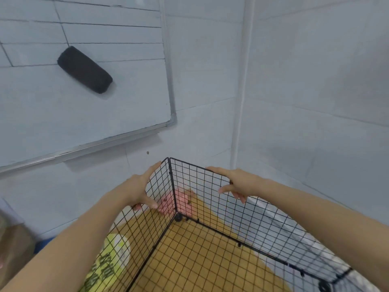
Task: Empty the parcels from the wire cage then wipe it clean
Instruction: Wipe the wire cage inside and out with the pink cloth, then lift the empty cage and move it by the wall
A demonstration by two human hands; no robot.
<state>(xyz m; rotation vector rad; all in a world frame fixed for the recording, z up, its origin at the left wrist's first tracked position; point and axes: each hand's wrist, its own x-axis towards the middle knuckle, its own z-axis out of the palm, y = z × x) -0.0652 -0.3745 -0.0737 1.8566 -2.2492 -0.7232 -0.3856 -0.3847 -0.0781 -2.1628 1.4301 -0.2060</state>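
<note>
Black wire cage (pixel 210 231): lower centre of the frame, open-topped, its far corner towards the wall.
Left hand (pixel 136 190): fingers (pixel 154 167) clasped over the top rim of the left panel, just beside the corner.
Right hand (pixel 237 183): grasping the right panel's top rim, thumb inside.
Brown surface (pixel 200 262): under the mesh floor.
Whiteboard (pixel 84 114): upper left, carrying a black eraser (pixel 84 69).

The left forearm (pixel 69 245) and right forearm (pixel 328 218) are shown bare along their whole visible length. The left grip (pixel 137 189) and right grip (pixel 239 183) are likewise bare, with fingernails kept short and rounded.
</note>
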